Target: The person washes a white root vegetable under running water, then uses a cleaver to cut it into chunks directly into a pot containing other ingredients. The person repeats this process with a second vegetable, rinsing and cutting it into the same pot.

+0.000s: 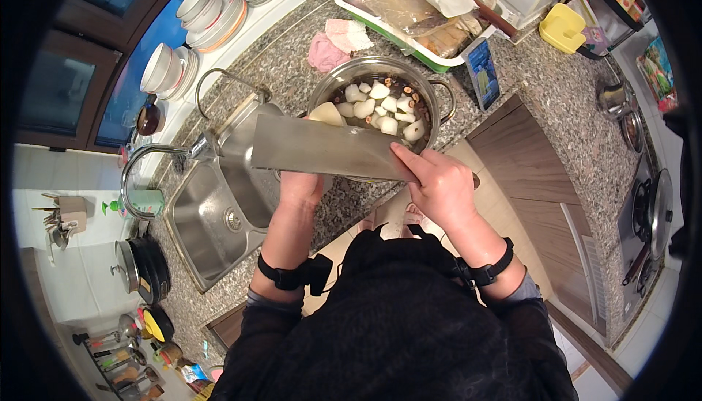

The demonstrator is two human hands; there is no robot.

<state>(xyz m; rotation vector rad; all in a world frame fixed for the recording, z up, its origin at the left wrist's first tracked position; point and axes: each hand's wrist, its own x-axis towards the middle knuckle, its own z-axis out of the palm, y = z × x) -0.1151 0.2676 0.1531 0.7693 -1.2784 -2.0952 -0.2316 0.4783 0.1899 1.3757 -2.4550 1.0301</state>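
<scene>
My right hand grips the handle of a wide cleaver, index finger laid along the blade. The blade lies flat across the near side of a steel pot and hides much of my left hand, whose wrist shows below it. A pale, peeled vegetable piece sticks up just past the blade, above where my left hand is; its fingers are hidden, so their hold cannot be told. Inside the pot, white vegetable chunks and small reddish-brown rings lie in dark liquid.
A double steel sink with a faucet is at left. Pink cloths lie beyond the pot. Behind it stands a green-and-white tray with plastic-wrapped food. A propped phone or tablet is right of it; a stove is far right.
</scene>
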